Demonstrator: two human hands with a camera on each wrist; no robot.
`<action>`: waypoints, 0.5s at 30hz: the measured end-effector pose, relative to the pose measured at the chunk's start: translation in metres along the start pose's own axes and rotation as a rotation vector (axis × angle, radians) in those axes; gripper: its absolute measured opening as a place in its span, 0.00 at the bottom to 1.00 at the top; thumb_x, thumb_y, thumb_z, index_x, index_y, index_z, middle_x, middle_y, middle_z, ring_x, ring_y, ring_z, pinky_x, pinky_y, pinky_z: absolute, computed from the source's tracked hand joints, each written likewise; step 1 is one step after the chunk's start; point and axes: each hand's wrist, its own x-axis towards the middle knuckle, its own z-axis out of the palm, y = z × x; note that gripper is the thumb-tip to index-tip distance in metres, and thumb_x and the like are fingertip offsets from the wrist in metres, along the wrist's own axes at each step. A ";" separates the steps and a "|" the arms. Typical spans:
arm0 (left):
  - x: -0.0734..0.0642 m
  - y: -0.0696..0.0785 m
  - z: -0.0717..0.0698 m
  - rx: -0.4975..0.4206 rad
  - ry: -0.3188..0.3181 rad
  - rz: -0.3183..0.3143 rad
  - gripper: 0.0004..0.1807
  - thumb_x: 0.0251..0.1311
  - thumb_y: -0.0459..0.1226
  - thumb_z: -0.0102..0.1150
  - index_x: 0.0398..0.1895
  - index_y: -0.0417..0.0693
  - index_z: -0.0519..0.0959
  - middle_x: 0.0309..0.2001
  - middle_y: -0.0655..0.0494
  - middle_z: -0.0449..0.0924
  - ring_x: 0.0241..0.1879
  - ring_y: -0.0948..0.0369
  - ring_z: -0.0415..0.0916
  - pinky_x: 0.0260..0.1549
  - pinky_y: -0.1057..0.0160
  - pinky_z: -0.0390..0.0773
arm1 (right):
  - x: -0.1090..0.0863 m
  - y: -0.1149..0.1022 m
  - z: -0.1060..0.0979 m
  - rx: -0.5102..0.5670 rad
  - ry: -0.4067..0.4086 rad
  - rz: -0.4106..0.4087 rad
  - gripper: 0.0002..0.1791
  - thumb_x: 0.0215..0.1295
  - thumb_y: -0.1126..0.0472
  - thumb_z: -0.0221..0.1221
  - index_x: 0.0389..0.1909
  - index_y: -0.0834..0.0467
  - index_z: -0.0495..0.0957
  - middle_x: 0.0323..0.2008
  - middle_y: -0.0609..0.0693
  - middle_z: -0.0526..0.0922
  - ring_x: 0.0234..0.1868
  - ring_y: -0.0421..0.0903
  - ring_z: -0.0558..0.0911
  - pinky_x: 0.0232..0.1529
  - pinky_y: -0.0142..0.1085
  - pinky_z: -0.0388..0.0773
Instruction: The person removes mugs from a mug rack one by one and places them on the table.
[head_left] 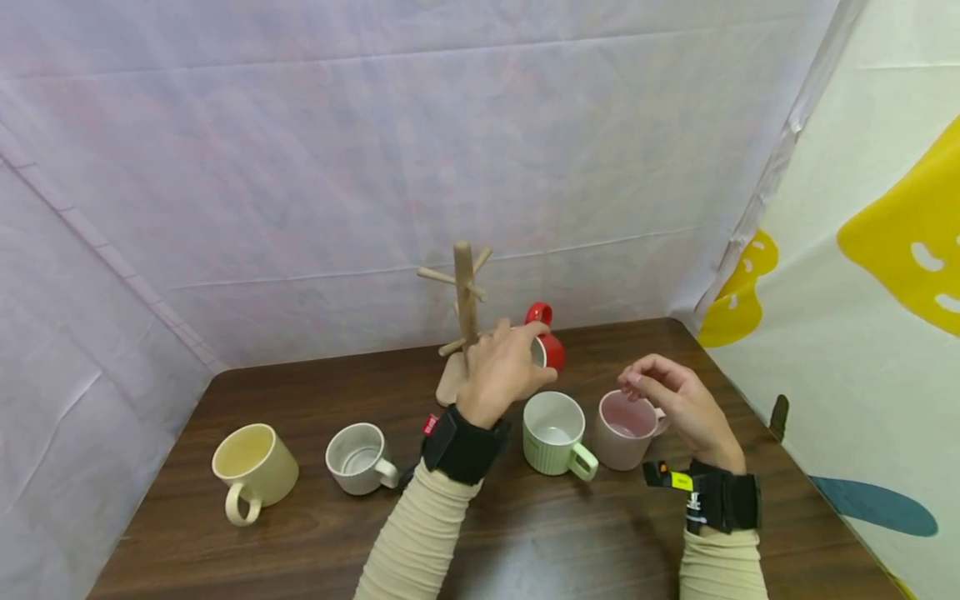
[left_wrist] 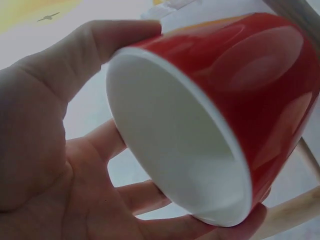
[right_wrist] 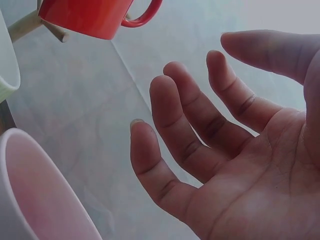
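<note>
My left hand (head_left: 506, 371) holds a red mug (left_wrist: 265, 75) with a white inside, thumb on one side and fingers around the other. The mug is tilted, its mouth towards my palm, and its red handle (head_left: 538, 313) points up and away from the hand. Just left of it stands a wooden mug tree (head_left: 467, 292), its lower part partly hidden by that hand. My right hand (head_left: 686, 408) hovers over the pink mug (head_left: 622, 442), fingers loosely bent and nothing in them. Beside the pink mug is a pale green mug (head_left: 553, 433), upright.
To the left on the brown table (head_left: 330, 550) stand a yellow mug (head_left: 270, 471) and a small whitish mug (head_left: 358, 467), both upright with handles towards the front. White cloth walls (head_left: 337, 183) enclose the table at the back and sides.
</note>
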 end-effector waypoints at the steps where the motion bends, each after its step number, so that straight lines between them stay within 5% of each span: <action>1: -0.001 0.000 -0.002 -0.003 -0.014 0.003 0.33 0.47 0.52 0.65 0.62 0.65 0.72 0.48 0.49 0.75 0.44 0.47 0.74 0.39 0.42 0.76 | 0.000 -0.001 0.000 -0.008 0.001 0.002 0.14 0.68 0.63 0.53 0.40 0.74 0.71 0.39 0.53 0.83 0.40 0.50 0.80 0.40 0.31 0.81; 15: -0.006 0.000 -0.015 0.020 -0.126 0.052 0.33 0.44 0.53 0.66 0.60 0.69 0.72 0.52 0.52 0.74 0.46 0.47 0.73 0.42 0.43 0.75 | 0.001 -0.012 0.006 0.001 -0.020 -0.020 0.12 0.69 0.64 0.52 0.41 0.73 0.71 0.41 0.57 0.82 0.41 0.51 0.80 0.42 0.32 0.81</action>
